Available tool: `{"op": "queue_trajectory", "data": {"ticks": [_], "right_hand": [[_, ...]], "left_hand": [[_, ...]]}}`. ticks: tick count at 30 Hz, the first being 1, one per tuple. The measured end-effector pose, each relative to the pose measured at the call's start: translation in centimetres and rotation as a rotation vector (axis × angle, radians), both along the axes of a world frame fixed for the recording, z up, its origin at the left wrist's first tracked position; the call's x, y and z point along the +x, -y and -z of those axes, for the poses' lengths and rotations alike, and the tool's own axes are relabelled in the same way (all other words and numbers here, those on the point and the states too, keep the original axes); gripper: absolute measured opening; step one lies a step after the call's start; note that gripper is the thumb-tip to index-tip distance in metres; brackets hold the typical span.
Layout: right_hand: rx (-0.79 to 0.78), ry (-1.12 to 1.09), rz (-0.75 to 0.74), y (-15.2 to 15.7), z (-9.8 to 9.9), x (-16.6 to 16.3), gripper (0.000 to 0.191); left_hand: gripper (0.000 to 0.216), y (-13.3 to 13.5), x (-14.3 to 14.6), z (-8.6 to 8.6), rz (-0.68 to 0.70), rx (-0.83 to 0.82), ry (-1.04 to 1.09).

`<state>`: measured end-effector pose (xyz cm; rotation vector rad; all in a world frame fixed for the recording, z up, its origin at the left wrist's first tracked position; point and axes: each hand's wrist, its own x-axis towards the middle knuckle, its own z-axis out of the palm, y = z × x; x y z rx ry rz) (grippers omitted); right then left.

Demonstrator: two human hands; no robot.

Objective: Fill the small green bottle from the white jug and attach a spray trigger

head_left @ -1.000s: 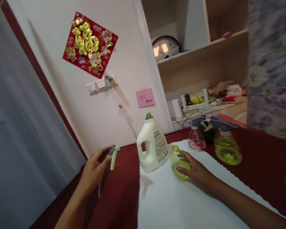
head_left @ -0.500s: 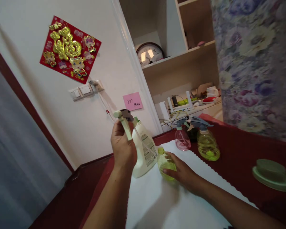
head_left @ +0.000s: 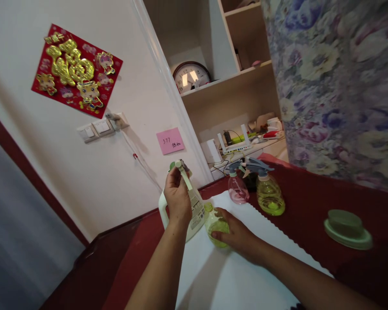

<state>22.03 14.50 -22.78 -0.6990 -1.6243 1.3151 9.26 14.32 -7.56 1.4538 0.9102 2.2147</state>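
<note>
Raised in front of a large white detergent jug (head_left: 196, 219), my left hand (head_left: 177, 200) grips a spray nozzle (head_left: 185, 173) with a pale green trigger. Whether its dip tube hangs below is hard to make out. My right hand (head_left: 234, 232) is wrapped around a yellow-green bottle (head_left: 217, 230) that stands upright with its neck uncovered. The bottle holds some yellowish liquid. It rests on a white cloth (head_left: 210, 275), just right of the jug. The nozzle is apart from the bottle, above and left of its mouth.
Behind the cloth stand a pink spray bottle (head_left: 238, 189) and a yellow spray bottle (head_left: 270, 196), both with blue-grey heads. A pale green lidded dish (head_left: 347, 230) sits at right on the red table cover (head_left: 297, 202). A white router (head_left: 237, 147) occupies the shelf behind.
My left hand has moved right and down with the nozzle, closer to the bottle's neck. The right hand keeps its hold on the bottle. The view has shifted slightly right.
</note>
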Motion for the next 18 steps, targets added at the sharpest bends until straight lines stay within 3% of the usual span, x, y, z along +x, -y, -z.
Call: {"op": "queue_trajectory", "data": {"ticks": [3, 11, 14, 18], "right_hand": [[0.005, -0.011, 0.0, -0.1, 0.2, -0.1, 0.069], [0.025, -0.02, 0.029, -0.6, 0.8, -0.5, 0.074], [0.029, -0.023, 0.031, -0.6, 0.6, -0.5, 0.072], [0.026, -0.028, 0.036, -0.5, 0.5, -0.4, 0.072]], "left_hand": [[0.027, 0.2, -0.1, 1.7, 0.008, -0.055, -0.004], [0.035, 0.8, -0.2, 8.3, 0.086, -0.235, -0.022], [0.037, 0.8, -0.2, 9.5, 0.099, -0.283, -0.011], [0.039, 0.9, -0.2, 9.8, 0.1, -0.306, 0.003]]}}
